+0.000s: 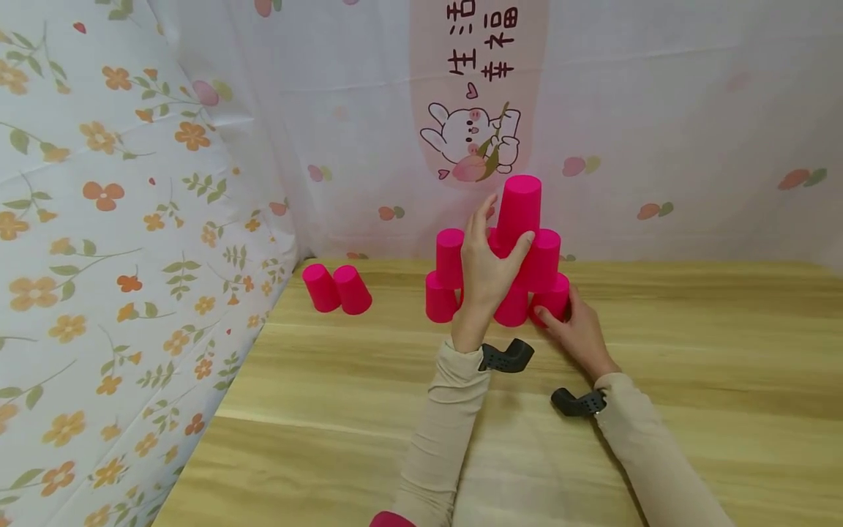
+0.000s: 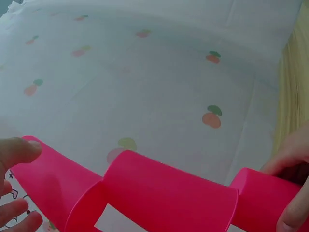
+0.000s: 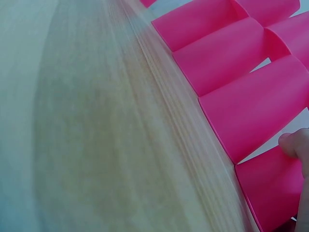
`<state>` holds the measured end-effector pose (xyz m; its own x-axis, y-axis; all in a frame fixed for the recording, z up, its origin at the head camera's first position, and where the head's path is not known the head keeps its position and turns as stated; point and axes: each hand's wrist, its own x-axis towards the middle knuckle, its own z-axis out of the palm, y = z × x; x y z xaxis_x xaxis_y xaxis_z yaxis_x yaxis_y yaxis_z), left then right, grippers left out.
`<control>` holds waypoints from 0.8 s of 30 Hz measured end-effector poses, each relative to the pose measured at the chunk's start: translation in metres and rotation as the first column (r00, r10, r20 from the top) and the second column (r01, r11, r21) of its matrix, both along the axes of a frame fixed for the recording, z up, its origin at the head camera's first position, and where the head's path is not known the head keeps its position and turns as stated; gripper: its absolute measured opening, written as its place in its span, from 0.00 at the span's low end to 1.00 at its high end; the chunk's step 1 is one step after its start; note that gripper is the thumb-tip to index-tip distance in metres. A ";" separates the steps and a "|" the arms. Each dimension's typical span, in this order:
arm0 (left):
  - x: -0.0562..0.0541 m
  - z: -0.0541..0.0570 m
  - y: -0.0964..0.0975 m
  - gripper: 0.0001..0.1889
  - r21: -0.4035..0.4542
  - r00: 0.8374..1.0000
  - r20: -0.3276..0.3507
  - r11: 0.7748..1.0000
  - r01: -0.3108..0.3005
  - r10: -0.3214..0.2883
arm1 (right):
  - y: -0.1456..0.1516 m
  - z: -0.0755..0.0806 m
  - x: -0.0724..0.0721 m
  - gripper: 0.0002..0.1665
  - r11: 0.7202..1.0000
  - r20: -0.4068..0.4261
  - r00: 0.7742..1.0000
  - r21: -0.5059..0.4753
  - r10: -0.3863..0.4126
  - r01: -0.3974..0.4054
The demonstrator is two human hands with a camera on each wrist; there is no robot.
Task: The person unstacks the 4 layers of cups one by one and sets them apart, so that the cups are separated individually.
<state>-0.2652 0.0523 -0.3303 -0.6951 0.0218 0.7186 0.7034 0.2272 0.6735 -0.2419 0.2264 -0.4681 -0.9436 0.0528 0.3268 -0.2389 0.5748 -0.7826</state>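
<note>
Bright pink plastic cups stand upside down in a stacked pyramid against the cloth. The top cup [image 1: 520,208] sits on the middle row, where a right-hand cup [image 1: 545,260] and a left-hand cup [image 1: 450,258] show. My left hand [image 1: 489,271] is around the top cup with fingers extended and thumb spread; its thumb [image 2: 21,149] overlaps the cup's side in the left wrist view. Low on the right, my right hand [image 1: 582,333] holds the bottom-row end cup [image 1: 552,296] between thumb and fingers. Other bottom cups [image 3: 258,106] line up beside it, partly hidden by my left hand in the head view.
Two more upside-down pink cups [image 1: 320,288] stand side by side at the table's far left. A printed white cloth [image 1: 632,110] hangs behind the wooden table [image 1: 316,410], and a floral cloth [image 1: 118,256] borders the left. A pinkish-red object [image 1: 391,520] shows at the bottom edge.
</note>
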 end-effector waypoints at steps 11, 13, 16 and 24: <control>-0.004 0.001 0.008 0.34 -0.088 0.980 -0.106 0.980 -0.176 0.167 | -0.003 0.000 0.000 0.34 1.000 0.010 1.000 -0.018 -0.008 0.009; -0.005 0.000 0.009 0.35 -0.091 0.981 -0.096 0.980 -0.178 0.170 | -0.003 0.000 0.000 0.34 1.000 0.007 1.000 -0.017 -0.004 0.004; -0.006 -0.001 0.010 0.35 -0.088 0.983 -0.092 0.982 -0.164 0.156 | -0.002 0.000 0.000 0.34 1.000 0.006 1.000 -0.017 0.000 0.001; -0.005 0.002 0.010 0.34 -0.100 0.987 -0.119 0.988 -0.118 0.106 | 0.001 -0.001 -0.001 0.35 1.000 0.013 1.000 -0.015 -0.011 0.011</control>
<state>-0.2703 0.0620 -0.3285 -0.6123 0.0283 0.7901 0.7393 0.3749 0.5594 -0.2430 0.2278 -0.4689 -0.9470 0.0681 0.3140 -0.2226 0.5657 -0.7940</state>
